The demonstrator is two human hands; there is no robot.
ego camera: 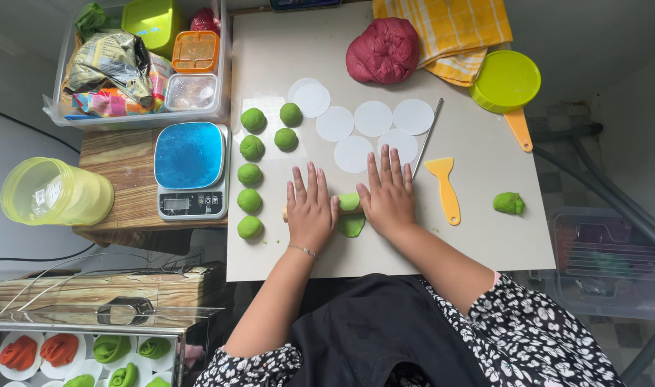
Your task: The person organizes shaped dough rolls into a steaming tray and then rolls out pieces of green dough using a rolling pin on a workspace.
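Observation:
My left hand and my right hand lie flat, fingers spread, on a small rolling pin with green dough wrapped on it. A flattened piece of green dough shows beneath the pin between my hands. Several green dough balls sit in a column left of my left hand on the white board. Several white paper rounds lie just beyond my fingers.
A dark red dough lump rests by a yellow striped cloth. A yellow scraper, thin metal rod, green dough scrap, green press, blue scale, yellowish jar, and plastic bin surround the board.

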